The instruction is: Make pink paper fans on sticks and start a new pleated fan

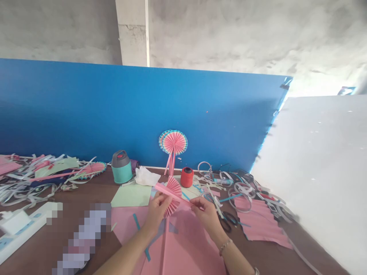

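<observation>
A pink pleated paper fan [174,187] is half spread above the pink paper sheets [189,244]. My left hand [158,210] is closed on the fan near its folded middle, thumb on top. A flat pink strip [163,188] slants across the fan from upper left to lower right. At the strip's right end, the fingers of my right hand [203,212] are pinched together on it. A narrow pink stick [165,244] runs down from the fan toward the near edge. Black scissors [228,221] lie just right of my right hand.
A finished round fan [173,142] stands against the blue partition [86,110]. Behind the hands are a teal-and-grey container [122,168], crumpled white plastic [146,176] and a red thread spool [187,178]. Paper strips [242,191] clutter the right, with pleated pink paper [262,223]. A power strip [25,229] lies left.
</observation>
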Action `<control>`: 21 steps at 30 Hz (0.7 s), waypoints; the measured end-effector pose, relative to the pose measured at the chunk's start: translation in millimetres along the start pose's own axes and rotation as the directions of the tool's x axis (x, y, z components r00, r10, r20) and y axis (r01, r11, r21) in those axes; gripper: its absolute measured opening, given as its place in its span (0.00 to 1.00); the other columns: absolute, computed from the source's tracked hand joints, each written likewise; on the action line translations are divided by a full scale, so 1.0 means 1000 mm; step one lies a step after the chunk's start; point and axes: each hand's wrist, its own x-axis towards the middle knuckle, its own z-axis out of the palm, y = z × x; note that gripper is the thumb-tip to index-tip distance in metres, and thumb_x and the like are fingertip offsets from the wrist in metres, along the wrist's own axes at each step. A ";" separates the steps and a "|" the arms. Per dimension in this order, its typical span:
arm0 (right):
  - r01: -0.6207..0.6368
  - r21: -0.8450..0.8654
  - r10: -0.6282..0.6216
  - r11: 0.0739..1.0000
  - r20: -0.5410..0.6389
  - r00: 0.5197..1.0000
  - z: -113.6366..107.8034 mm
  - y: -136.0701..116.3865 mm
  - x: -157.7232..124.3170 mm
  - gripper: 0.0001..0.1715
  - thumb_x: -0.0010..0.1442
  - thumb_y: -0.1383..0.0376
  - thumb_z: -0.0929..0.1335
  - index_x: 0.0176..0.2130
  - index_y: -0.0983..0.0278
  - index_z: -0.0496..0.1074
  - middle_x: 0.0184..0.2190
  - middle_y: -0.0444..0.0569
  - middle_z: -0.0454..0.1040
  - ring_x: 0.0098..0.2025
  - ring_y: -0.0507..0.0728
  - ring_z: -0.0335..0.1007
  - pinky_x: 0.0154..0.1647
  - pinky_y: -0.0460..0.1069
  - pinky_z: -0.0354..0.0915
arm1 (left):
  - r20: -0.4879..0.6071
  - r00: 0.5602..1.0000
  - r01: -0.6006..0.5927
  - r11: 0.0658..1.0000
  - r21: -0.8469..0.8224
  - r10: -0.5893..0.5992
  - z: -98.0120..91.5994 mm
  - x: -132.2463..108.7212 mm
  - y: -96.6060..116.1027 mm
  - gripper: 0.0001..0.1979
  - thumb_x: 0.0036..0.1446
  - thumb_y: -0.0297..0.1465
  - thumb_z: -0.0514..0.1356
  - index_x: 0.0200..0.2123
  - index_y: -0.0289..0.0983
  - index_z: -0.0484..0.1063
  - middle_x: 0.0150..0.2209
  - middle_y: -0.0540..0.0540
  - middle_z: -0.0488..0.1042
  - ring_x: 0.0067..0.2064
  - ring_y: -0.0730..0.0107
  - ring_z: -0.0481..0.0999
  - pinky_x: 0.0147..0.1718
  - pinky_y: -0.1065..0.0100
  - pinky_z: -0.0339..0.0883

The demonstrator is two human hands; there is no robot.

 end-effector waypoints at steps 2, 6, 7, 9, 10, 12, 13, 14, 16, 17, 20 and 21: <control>-0.009 0.014 0.009 1.000 0.020 1.000 0.000 -0.001 0.000 0.08 0.45 0.65 0.66 0.27 0.64 0.74 0.25 0.50 0.77 0.30 0.58 0.73 0.33 0.51 0.69 | -0.011 0.999 0.045 0.999 0.027 -0.045 0.002 -0.002 -0.002 0.19 0.48 0.46 0.60 0.21 0.35 0.72 0.30 0.47 0.69 0.34 0.65 0.69 0.35 0.68 0.62; 0.019 0.017 -0.020 1.000 0.054 0.998 0.003 -0.005 -0.003 0.07 0.45 0.66 0.66 0.27 0.64 0.74 0.26 0.48 0.77 0.30 0.57 0.72 0.33 0.50 0.69 | -0.034 0.997 0.076 0.997 0.005 -0.076 0.002 -0.003 -0.004 0.19 0.47 0.47 0.60 0.20 0.35 0.70 0.24 0.50 0.66 0.28 0.69 0.66 0.30 0.69 0.60; 0.038 0.014 -0.039 0.999 0.058 0.998 0.004 -0.006 -0.005 0.07 0.46 0.65 0.66 0.28 0.63 0.73 0.27 0.48 0.77 0.30 0.57 0.72 0.33 0.50 0.69 | -0.027 0.997 0.074 0.997 -0.005 -0.074 0.002 -0.003 -0.004 0.19 0.47 0.46 0.60 0.21 0.35 0.71 0.24 0.50 0.66 0.28 0.69 0.66 0.29 0.69 0.60; 0.057 -0.001 -0.057 0.998 0.074 0.996 0.007 -0.008 -0.007 0.07 0.49 0.64 0.65 0.27 0.63 0.72 0.27 0.48 0.76 0.31 0.56 0.72 0.33 0.49 0.69 | -0.016 0.997 0.069 0.998 -0.013 -0.069 0.002 -0.002 -0.004 0.19 0.48 0.46 0.60 0.22 0.35 0.72 0.24 0.50 0.66 0.27 0.69 0.65 0.28 0.69 0.60; 0.057 -0.013 -0.056 0.998 0.090 0.994 0.008 -0.008 -0.009 0.07 0.51 0.64 0.65 0.27 0.63 0.72 0.27 0.48 0.76 0.31 0.56 0.72 0.32 0.49 0.69 | -0.018 0.998 0.064 0.998 -0.007 -0.064 0.003 -0.002 -0.004 0.19 0.48 0.46 0.60 0.21 0.35 0.72 0.24 0.50 0.66 0.27 0.70 0.65 0.28 0.70 0.59; 0.074 -0.059 -0.067 0.996 0.112 0.991 0.009 -0.009 -0.011 0.08 0.53 0.63 0.64 0.29 0.63 0.73 0.29 0.49 0.76 0.32 0.56 0.72 0.31 0.49 0.68 | -0.032 0.998 0.049 0.999 0.019 -0.048 0.003 -0.003 -0.005 0.19 0.48 0.45 0.60 0.19 0.35 0.71 0.24 0.50 0.64 0.28 0.70 0.64 0.28 0.70 0.59; 0.104 -0.097 -0.094 0.990 0.109 0.990 0.010 -0.009 -0.012 0.08 0.54 0.64 0.64 0.31 0.63 0.72 0.30 0.49 0.76 0.33 0.57 0.72 0.32 0.49 0.68 | -0.043 0.998 0.042 0.998 0.037 -0.040 0.004 -0.003 -0.005 0.18 0.48 0.44 0.60 0.18 0.35 0.70 0.25 0.50 0.63 0.28 0.70 0.64 0.28 0.70 0.58; 0.151 -0.146 -0.137 0.978 0.105 0.985 0.010 -0.009 -0.013 0.08 0.55 0.64 0.64 0.32 0.63 0.72 0.31 0.49 0.76 0.34 0.57 0.72 0.35 0.50 0.67 | -0.053 0.998 0.034 0.998 0.054 -0.031 0.005 -0.004 -0.005 0.19 0.48 0.44 0.60 0.17 0.35 0.70 0.25 0.50 0.62 0.28 0.70 0.64 0.29 0.70 0.58; 0.268 -0.257 -0.247 0.929 0.111 0.963 0.010 -0.011 -0.015 0.08 0.57 0.67 0.63 0.34 0.62 0.71 0.32 0.49 0.76 0.36 0.57 0.71 0.42 0.53 0.65 | -0.068 0.998 0.019 0.996 0.083 -0.013 0.006 -0.004 -0.005 0.19 0.47 0.44 0.60 0.15 0.35 0.69 0.26 0.50 0.62 0.29 0.69 0.64 0.30 0.70 0.59; 0.327 -0.309 -0.302 0.893 0.127 0.945 0.010 -0.013 -0.017 0.08 0.57 0.68 0.63 0.34 0.61 0.71 0.32 0.48 0.76 0.36 0.57 0.71 0.45 0.54 0.63 | -0.070 0.997 0.014 0.996 0.091 -0.007 0.007 -0.005 -0.005 0.19 0.47 0.44 0.60 0.15 0.35 0.69 0.26 0.50 0.62 0.30 0.69 0.65 0.30 0.70 0.59; 0.466 -0.423 -0.431 0.777 0.181 0.884 0.011 -0.022 -0.019 0.09 0.58 0.70 0.63 0.37 0.60 0.70 0.34 0.47 0.77 0.37 0.56 0.71 0.47 0.55 0.59 | -0.077 0.997 0.019 0.996 0.082 -0.012 0.009 -0.007 -0.004 0.20 0.47 0.45 0.60 0.15 0.36 0.70 0.26 0.50 0.64 0.30 0.68 0.66 0.31 0.69 0.60; 0.498 -0.448 -0.465 0.743 0.189 0.865 0.011 -0.025 -0.020 0.10 0.58 0.71 0.63 0.38 0.59 0.70 0.35 0.46 0.77 0.37 0.56 0.71 0.46 0.54 0.58 | -0.083 0.996 0.030 0.997 0.067 -0.024 0.009 -0.007 -0.004 0.19 0.46 0.45 0.61 0.16 0.36 0.71 0.26 0.49 0.65 0.30 0.68 0.67 0.31 0.69 0.60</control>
